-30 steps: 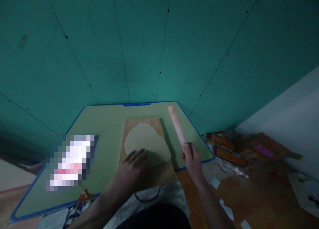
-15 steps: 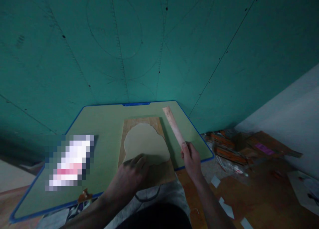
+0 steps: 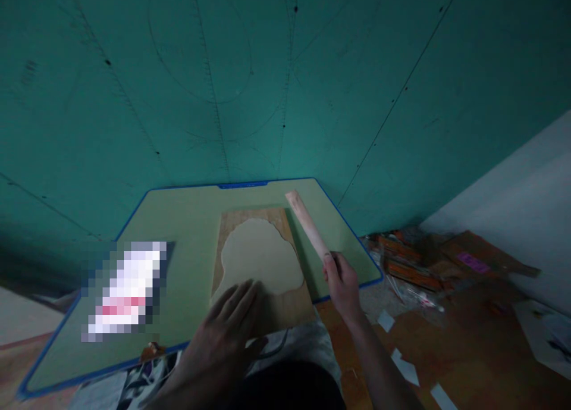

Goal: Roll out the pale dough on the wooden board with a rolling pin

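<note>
Dough lies as a flat sheet on the wooden board, with the left hand at its 7 o'clock edge, fingers stretched out and close together, gripping nothing that shows; how hard they press, I cannot tell. At 4 o'clock, the right hand is closed around 1 end of a rolling pin, which slants up beside the board toward 1 o'clock. If the dough sticks to the wood, a tug from those fingertips could tear its thin rim. Held by just 1 end, the pin could swing and dent the sheet. The board seems to jut past the worktop at 6 o'clock, so heavy pressure there might tip it. Farther out, a green wall stands at 12 o'clock.
</note>
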`<state>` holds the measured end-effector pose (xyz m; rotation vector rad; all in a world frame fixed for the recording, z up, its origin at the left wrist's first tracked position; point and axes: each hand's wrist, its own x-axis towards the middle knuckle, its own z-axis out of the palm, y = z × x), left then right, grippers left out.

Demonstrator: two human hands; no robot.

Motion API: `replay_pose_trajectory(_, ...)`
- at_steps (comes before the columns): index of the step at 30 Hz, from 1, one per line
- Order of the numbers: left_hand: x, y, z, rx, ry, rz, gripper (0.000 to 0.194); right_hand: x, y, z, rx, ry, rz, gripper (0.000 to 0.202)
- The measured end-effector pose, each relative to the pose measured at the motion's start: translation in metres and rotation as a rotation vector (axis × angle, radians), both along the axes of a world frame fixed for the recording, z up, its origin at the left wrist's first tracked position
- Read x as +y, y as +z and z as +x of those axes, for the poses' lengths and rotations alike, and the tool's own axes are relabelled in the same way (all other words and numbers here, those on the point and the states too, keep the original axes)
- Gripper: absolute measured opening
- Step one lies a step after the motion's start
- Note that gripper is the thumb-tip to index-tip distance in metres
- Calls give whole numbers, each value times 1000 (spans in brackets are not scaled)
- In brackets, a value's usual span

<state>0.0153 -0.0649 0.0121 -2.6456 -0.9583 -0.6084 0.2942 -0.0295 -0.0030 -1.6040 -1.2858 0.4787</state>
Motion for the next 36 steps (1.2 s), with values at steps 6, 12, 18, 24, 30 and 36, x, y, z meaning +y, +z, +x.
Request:
replay_pose_trajectory(6, -10, 8, -6, -18, -33, -17, 40, 0, 3, 2, -18, 48, -13, 47)
replay_pose_trajectory(12, 21, 43, -49, -305, 211, 14, 26, 3, 17, -3, -220, 154, -1, 42)
replay_pose_trajectory(18, 51, 38, -37, -395, 341, -64, 34, 20, 28, -30, -519, 261, -20, 37)
replay_pose_trajectory(24, 59, 6, -7, -183, 339, -140, 40, 32, 30, -47, -727, 270, -33, 22)
replay_pose_trajectory(30, 77, 8, -3, -80, 373, -187, 36, 53, 31, -46, -749, 319, -115, 36)
replay_pose_trajectory(36, 123, 15, -5, -114, 434, -277, 37, 99, 36, -49, -760, 349, -206, 35)
